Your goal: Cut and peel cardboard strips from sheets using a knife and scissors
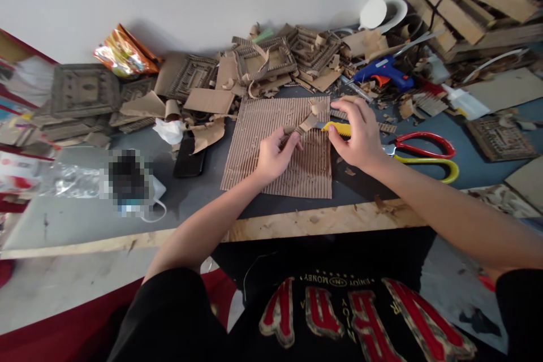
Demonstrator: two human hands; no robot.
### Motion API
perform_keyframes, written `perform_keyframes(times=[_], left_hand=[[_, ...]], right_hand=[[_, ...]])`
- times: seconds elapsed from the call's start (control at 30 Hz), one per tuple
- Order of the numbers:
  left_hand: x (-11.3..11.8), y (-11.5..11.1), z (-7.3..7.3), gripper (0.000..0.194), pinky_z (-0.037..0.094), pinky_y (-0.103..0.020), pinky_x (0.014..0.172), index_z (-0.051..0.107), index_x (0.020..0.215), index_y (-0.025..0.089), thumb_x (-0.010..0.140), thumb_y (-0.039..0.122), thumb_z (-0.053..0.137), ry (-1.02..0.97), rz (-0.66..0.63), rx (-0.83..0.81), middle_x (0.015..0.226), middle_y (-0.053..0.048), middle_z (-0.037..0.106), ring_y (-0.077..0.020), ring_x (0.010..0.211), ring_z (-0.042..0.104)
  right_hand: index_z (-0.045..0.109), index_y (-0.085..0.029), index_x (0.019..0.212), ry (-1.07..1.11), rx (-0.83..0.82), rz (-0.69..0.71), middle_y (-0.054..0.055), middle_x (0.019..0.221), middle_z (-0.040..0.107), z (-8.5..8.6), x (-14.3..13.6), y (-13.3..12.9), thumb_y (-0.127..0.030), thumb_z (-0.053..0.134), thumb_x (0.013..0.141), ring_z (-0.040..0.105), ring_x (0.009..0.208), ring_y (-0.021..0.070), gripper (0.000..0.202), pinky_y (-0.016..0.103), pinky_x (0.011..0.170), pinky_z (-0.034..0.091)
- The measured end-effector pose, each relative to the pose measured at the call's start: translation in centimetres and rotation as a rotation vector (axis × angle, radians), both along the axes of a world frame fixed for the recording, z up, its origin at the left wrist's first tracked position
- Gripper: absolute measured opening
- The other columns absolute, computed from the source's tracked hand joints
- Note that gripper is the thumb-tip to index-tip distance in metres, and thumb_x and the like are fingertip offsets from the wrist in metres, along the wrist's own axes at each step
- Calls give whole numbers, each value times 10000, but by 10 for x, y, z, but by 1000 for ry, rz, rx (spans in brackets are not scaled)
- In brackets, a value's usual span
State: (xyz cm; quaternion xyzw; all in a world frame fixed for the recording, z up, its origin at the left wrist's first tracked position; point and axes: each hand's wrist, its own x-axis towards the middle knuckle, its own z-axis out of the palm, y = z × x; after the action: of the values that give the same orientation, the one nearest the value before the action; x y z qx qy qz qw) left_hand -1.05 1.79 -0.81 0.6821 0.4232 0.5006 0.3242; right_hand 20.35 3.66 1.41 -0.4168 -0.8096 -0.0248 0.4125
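Over a sheet of corrugated cardboard (pixel 254 141), my left hand (pixel 276 153) pinches a small strip of cardboard (pixel 309 122). My right hand (pixel 358 133) grips a yellow utility knife (pixel 338 128), whose blade reaches left to the strip. A curl of peeled paper (pixel 320 106) sits just above the blade. Scissors (pixel 424 153) with one red and one yellow handle lie right of my right hand, their blades partly hidden behind it. Part of the cardboard sheet is covered by my hands.
A blue glue gun (pixel 384 73) lies at the back right among cardboard scraps. Stacked cardboard frames (pixel 85 90) stand at the left, near a black phone (pixel 189 156). A white bottle (pixel 465 102) lies at the right. The table's wooden edge (pixel 314 219) runs along the front.
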Motion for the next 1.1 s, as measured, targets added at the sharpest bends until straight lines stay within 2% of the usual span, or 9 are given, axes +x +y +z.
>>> perform_keyframes(times=[0.17, 0.27, 0.33, 0.43, 0.53, 0.67, 0.8, 1.0, 1.1], left_hand=[[0, 0, -1, 279, 473, -180, 591, 600, 969, 146, 957, 412, 518, -37, 4, -30, 697, 6, 678, -70, 617, 628], [0, -1, 1, 289, 421, -171, 524, 594, 927, 148, 961, 422, 509, -35, 13, -15, 725, -2, 686, -51, 559, 574], [0, -2, 2, 301, 399, -175, 504, 583, 904, 150, 970, 429, 490, -28, 22, 1, 732, -5, 689, -47, 539, 550], [0, -3, 3, 310, 437, -192, 551, 559, 920, 159, 983, 444, 456, -28, 39, 18, 726, -2, 690, -61, 576, 592], [2, -3, 4, 308, 482, -215, 615, 523, 935, 170, 994, 456, 423, -75, 58, 37, 690, 9, 672, -82, 626, 643], [2, -2, 3, 317, 473, -220, 614, 489, 871, 184, 1002, 460, 401, -110, 122, 60, 649, 16, 651, -81, 605, 628], [1, -2, 0, 326, 450, -220, 594, 471, 879, 194, 997, 488, 394, -145, 162, 44, 634, 35, 626, -78, 576, 616], [1, -4, 0, 275, 462, -219, 605, 454, 994, 207, 1006, 470, 377, -113, 71, 60, 688, 29, 646, -80, 618, 626], [0, -1, -4, 273, 441, -202, 549, 461, 1001, 209, 997, 474, 395, -125, 6, 37, 643, 50, 592, -70, 556, 574]], right_hand=[[623, -152, 1049, -204, -148, -167, 153, 1130, 599, -5, 0, 1, -296, 522, 882, 582, 1055, 322, 242, 476, 889, 477], [625, -108, 1084, -302, -234, -249, 184, 1102, 599, -12, 2, 5, -361, 567, 873, 582, 1009, 354, 335, 495, 821, 493], [623, -109, 1071, -326, -248, -250, 172, 1046, 606, -15, 4, 7, -348, 548, 895, 586, 981, 345, 306, 493, 804, 496], [594, -114, 1034, -296, -243, -214, 166, 1029, 589, -19, 4, 9, -284, 495, 929, 590, 961, 316, 223, 477, 807, 504], [533, -126, 1086, -182, -233, -185, 169, 1068, 562, -18, 3, 9, -274, 434, 959, 598, 946, 286, 218, 446, 791, 519], [499, -176, 1152, -8, -133, -31, 142, 1088, 568, -10, 2, 5, -352, 393, 981, 606, 974, 255, 268, 430, 847, 522], [571, -188, 1141, 30, -89, 91, 107, 1017, 623, -1, 2, -2, -428, 448, 963, 635, 917, 233, 324, 401, 829, 532], [664, -154, 1113, 7, -50, 191, 108, 1018, 707, -1, 1, -4, -371, 504, 953, 680, 896, 210, 313, 325, 750, 545], [676, -143, 1108, 1, -29, 227, 106, 1000, 723, -2, 0, -5, -359, 529, 942, 692, 862, 204, 310, 320, 745, 552]])
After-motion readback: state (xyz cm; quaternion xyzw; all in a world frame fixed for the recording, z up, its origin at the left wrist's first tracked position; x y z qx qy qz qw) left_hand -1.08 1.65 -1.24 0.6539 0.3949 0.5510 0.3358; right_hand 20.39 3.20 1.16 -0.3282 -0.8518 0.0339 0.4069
